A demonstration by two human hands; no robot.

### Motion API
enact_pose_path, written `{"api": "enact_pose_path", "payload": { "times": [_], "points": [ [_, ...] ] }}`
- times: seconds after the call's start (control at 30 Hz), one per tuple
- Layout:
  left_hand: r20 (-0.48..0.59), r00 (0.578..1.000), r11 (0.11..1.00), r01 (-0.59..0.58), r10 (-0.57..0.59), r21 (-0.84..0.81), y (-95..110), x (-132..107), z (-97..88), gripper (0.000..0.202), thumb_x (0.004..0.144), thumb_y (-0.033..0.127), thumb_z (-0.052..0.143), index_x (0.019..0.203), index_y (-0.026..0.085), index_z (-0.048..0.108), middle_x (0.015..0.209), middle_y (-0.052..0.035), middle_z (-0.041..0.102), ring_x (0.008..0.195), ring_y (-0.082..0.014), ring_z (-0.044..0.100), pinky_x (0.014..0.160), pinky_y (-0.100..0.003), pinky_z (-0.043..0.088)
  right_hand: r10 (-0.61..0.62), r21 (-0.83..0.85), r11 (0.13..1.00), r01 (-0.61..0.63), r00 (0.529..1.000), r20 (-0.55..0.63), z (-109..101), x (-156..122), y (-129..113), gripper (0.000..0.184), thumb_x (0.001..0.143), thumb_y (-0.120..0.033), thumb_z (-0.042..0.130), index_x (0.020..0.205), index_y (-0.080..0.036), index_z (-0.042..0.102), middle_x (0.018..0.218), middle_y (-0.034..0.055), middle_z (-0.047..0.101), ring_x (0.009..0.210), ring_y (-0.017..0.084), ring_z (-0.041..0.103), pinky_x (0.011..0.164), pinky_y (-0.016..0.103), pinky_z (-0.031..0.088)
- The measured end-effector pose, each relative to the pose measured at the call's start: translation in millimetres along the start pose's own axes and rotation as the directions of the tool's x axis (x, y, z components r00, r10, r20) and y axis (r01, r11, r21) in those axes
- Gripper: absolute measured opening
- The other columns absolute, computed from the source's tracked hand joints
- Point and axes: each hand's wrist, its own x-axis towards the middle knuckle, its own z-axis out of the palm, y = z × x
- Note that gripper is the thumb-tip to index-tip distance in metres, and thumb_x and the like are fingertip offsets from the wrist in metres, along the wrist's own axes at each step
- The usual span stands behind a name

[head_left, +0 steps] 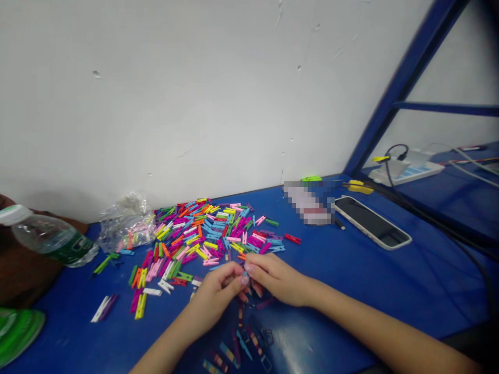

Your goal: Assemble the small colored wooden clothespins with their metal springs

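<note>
Blue tabletop (pixel 390 291) hard against a white plaster wall (pixel 195 104), crowded mid-left by a heap of small multicoloured clothes pegs (pixel 210 234), crumpled clear plastic bag (pixel 125 221) and lying clear water bottle (pixel 50 239) toward the left edge. At the heap's near edge, left hand (pixel 218 293) and right hand (pixel 278 278) fingertip to fingertip, both pinched shut on one small coloured peg (pixel 245 274), a row of clipped pegs (pixel 244 343) below by the front edge. Open bare blue rightward, bounded by a flat white-rimmed phone (pixel 372 222) and slanting blue metal post (pixel 405 78).
</note>
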Motion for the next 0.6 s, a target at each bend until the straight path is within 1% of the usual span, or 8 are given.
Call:
{"api": "enact_pose_path", "payload": {
  "times": [0.1,0.23,0.3,0.37,0.43,0.47,0.53,0.6],
  "points": [
    [-0.012,0.999,0.993,-0.031,0.033,0.11,2,-1,-0.5,0.017,0.079,0.032,0.046,0.075,0.016,0.053,0.068,0.0017,0.056,0.067,-0.0123,0.052,0.064,-0.023,0.038,0.001,0.014,1.0,-0.001,1.0,0.003,1,0,0,0.03,0.089,-0.027,0.024,0.065,-0.017,0.039,0.055,-0.0036,0.047,0.051,0.009,0.045,0.052,0.019,0.034],
    [-0.066,0.997,0.963,-0.031,0.05,0.266,4,0,-3.3,0.02,0.078,0.034,0.045,0.073,0.016,0.053,0.065,0.0019,0.055,0.063,-0.0124,0.05,0.06,-0.022,0.037,-0.017,-0.054,0.998,0.017,1.0,-0.011,-2,2,3,0.032,0.089,-0.028,0.024,0.064,-0.017,0.041,0.055,-0.0033,0.047,0.051,0.008,0.044,0.051,0.018,0.033],
    [-0.108,0.992,0.936,-0.023,0.065,0.351,6,0,-6.5,0.021,0.078,0.036,0.045,0.072,0.017,0.052,0.064,0.0023,0.054,0.061,-0.0123,0.049,0.058,-0.022,0.037,-0.04,-0.128,0.991,0.032,0.997,-0.06,-7,3,6,0.032,0.089,-0.03,0.026,0.064,-0.017,0.042,0.056,-0.0029,0.047,0.052,0.009,0.045,0.051,0.019,0.032],
    [-0.154,0.983,0.901,-0.02,0.095,0.433,7,1,-10.7,0.022,0.079,0.037,0.043,0.073,0.017,0.051,0.064,0.0022,0.054,0.062,-0.0124,0.049,0.057,-0.022,0.037,-0.053,-0.181,0.983,0.025,0.986,-0.156,-15,4,10,0.031,0.089,-0.03,0.025,0.067,-0.017,0.043,0.058,-0.0024,0.049,0.054,0.009,0.046,0.053,0.019,0.031],
    [-0.204,0.966,0.846,-0.024,0.156,0.533,7,2,-14.9,0.023,0.08,0.037,0.041,0.075,0.018,0.051,0.065,0.002,0.053,0.062,-0.0125,0.049,0.057,-0.022,0.037,-0.046,-0.245,0.969,-0.017,0.968,-0.247,-24,5,13,0.029,0.089,-0.031,0.025,0.071,-0.018,0.043,0.057,-0.0028,0.048,0.053,0.01,0.046,0.052,0.019,0.03],
    [-0.213,0.956,0.804,-0.036,0.2,0.593,6,2,-16.7,0.022,0.081,0.037,0.04,0.076,0.018,0.052,0.069,0.0015,0.054,0.064,-0.0129,0.05,0.059,-0.023,0.037,-0.05,-0.302,0.953,-0.036,0.961,-0.272,-27,6,15,0.029,0.089,-0.031,0.026,0.071,-0.018,0.044,0.058,-0.0026,0.049,0.053,0.01,0.046,0.051,0.019,0.028],
    [-0.22,0.941,0.721,-0.036,0.258,0.692,4,3,-19.7,0.023,0.081,0.036,0.038,0.075,0.018,0.052,0.071,0.0007,0.054,0.066,-0.0135,0.051,0.061,-0.024,0.038,-0.061,-0.432,0.9,-0.063,0.961,-0.269,-31,7,19,0.026,0.088,-0.031,0.029,0.073,-0.018,0.046,0.06,-0.0019,0.051,0.055,0.01,0.047,0.051,0.02,0.027],
    [-0.212,0.932,0.635,-0.025,0.295,0.772,2,5,-22.2,0.025,0.082,0.037,0.037,0.075,0.019,0.053,0.074,-0.0003,0.055,0.068,-0.0144,0.052,0.061,-0.025,0.039,-0.078,-0.55,0.833,-0.065,0.97,-0.232,-32,8,22,0.024,0.087,-0.031,0.032,0.073,-0.018,0.048,0.062,-0.0011,0.053,0.056,0.011,0.047,0.052,0.02,0.025]
  ]
}}
